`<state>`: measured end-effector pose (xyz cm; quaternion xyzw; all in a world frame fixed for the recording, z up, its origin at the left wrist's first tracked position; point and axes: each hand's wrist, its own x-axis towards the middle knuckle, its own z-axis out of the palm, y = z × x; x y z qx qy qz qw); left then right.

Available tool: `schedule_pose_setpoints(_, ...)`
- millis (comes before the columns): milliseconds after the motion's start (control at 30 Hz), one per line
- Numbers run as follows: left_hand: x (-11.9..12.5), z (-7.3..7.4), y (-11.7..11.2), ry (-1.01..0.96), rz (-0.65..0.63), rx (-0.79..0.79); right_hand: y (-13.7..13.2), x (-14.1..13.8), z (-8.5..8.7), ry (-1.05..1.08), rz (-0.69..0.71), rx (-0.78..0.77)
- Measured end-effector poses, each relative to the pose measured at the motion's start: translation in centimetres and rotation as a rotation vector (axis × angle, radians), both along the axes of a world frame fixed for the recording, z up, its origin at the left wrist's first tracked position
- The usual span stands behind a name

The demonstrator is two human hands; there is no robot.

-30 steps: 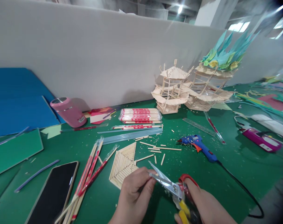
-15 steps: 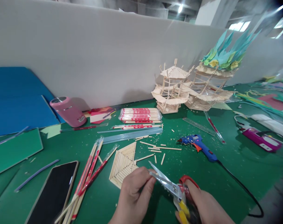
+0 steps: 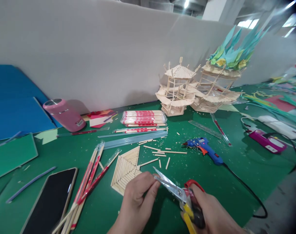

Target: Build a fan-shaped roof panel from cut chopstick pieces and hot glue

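My right hand point(image 3: 206, 208) grips a pair of scissors point(image 3: 178, 191) with red and yellow-black handles. The blades stand slightly apart and point up and left. At their tips is my left hand point(image 3: 140, 195), thumb and forefinger pinched together; whatever lies between them is too small and hidden to make out. Just behind the left hand, a fan-shaped panel of wooden sticks point(image 3: 125, 167) lies on the green table, partly covered by the knuckles. Loose cut sticks point(image 3: 167, 162) are scattered beyond the scissors.
A blue glue gun point(image 3: 203, 148) lies to the right, its cord trailing forward. Stick pagodas point(image 3: 178, 94) stand at the back beside a wrapped stick bundle point(image 3: 144, 117). Leftward are long chopsticks in red wrappers point(image 3: 85, 187), a phone point(image 3: 50, 201) and a pink tumbler point(image 3: 65, 115).
The whole view has shifted slightly, so everything appears a little further left. Both hands keep nearly the same pose, with the scissor blades still at the left fingertips.
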<state>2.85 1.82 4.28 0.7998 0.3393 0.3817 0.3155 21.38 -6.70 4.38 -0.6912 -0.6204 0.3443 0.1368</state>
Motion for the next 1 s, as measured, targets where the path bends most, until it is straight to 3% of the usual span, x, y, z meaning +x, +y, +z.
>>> schedule_pose_setpoints(300,0.2,-0.3,-0.5,-0.043,0.090,0.057,0.3,-0.9,-0.7,0.005,-0.067,-0.062)
schedule_pose_setpoints(600,0.3,-0.7,-1.1,-0.065,0.160,0.195,0.2,-1.0,-0.5,-0.032,-0.043,-0.059)
schedule_pose_setpoints(833,0.3,-0.4,-1.1,-0.050,0.187,0.179,-0.1,-0.9,-0.6,0.009,-0.055,-0.039)
schedule_pose_setpoints(1000,0.9,-0.6,-1.4,-0.086,0.063,0.107,0.7,-0.9,-1.0,0.133,-0.114,-0.084)
